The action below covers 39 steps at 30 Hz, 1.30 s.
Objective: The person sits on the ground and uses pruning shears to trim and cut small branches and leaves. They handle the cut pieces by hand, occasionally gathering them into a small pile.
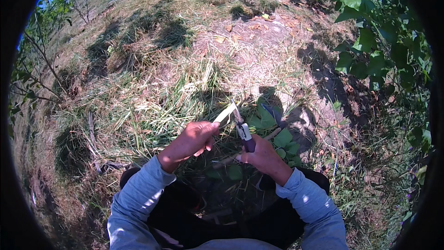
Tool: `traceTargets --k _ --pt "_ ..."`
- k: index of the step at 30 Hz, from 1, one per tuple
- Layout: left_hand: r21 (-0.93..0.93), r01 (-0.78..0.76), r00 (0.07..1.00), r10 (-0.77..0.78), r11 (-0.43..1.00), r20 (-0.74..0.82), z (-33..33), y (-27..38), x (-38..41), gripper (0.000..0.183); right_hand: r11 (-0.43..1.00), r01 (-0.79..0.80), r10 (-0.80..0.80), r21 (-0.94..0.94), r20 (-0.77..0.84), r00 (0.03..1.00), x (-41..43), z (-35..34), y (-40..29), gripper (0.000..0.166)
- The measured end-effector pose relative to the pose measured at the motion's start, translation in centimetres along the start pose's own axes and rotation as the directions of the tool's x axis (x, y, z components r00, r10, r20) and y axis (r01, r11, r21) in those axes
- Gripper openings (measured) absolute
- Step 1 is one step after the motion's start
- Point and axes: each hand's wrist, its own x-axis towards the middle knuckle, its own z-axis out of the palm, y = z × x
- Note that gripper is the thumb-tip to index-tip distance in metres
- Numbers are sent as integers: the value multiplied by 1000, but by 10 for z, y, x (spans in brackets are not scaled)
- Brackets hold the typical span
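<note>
My left hand (pixel 196 140) pinches a pale, flat green strip (pixel 225 112), perhaps a blade of grass or peel, between thumb and fingers. In my right hand (pixel 260 154) is a tool with a dark purple and white handle (pixel 246 136), possibly a grafting knife or pruner. Its narrow metal blade (pixel 237 114) points up and touches or nearly touches the strip's upper end. A dark sickle-like blade (pixel 272 114) lies just beyond my right hand, by a woody stick (pixel 273 133) and broad green leaves (pixel 283 138).
Cut grass (pixel 145 111) covers the ground ahead and to the left. Leafy branches (pixel 367 48) hang at the right, and thin bare-stemmed saplings (pixel 43 55) stand at the left. My knees frame the shaded ground below my hands.
</note>
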Motion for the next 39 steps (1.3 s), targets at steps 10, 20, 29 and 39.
traceTargets --k 10,20,29,39 --pt "75 -29 999 32 997 -43 1 2 -1 44 999 -30 30 -24 21 999 2 -2 1 47" --pt "84 -17 997 24 996 -73 -2 2 -1 42 1000 -24 24 -14 1 1000 0 -1 -5 42" --pt "50 -80 993 84 996 -88 -12 -3 1 39 965 -63 69 255 -18 997 8 0 9 37" --pt "41 -29 999 30 999 -20 -10 1 1 40 957 -51 19 287 115 993 10 1 14 39"
